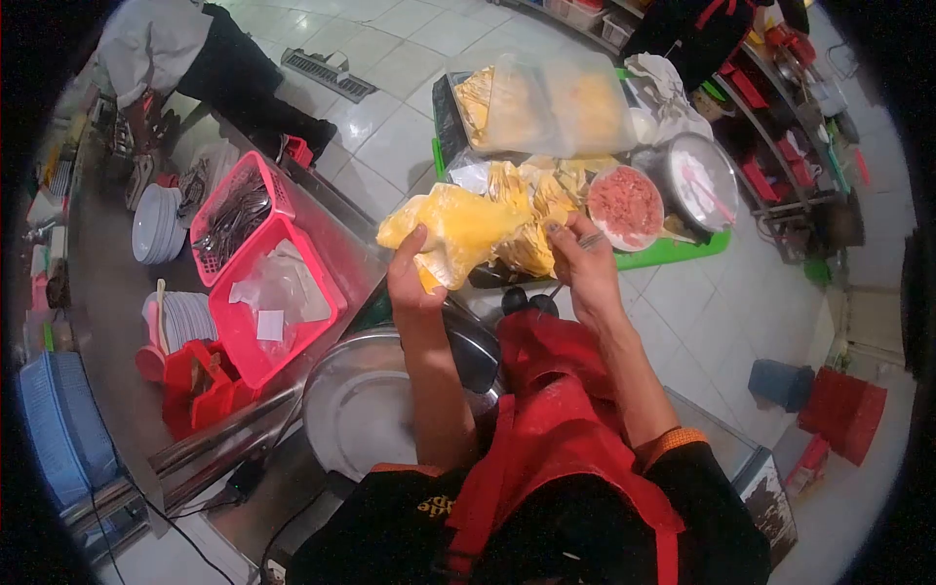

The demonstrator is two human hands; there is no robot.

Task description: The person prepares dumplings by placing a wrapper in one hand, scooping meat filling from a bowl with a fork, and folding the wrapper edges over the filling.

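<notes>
A floppy yellow sheet, dusted white like floured dough wrappers, hangs between my two hands. My left hand grips its left part, thumb on top and the other fingers mostly hidden beneath. At its right end my right hand pinches a yellow edge between thumb and fingers. Just behind lie more crumpled yellow sheets. To their right stands a bowl of pink minced meat. Farther back, a translucent plastic box holds yellow pieces.
A green tray lies under these things. A metal pot holds white stuff and a pink-handled tool. Left, a steel counter carries a cutlery basket, a pink bin and plates. A round steel lid is close below. Another person stands upper left.
</notes>
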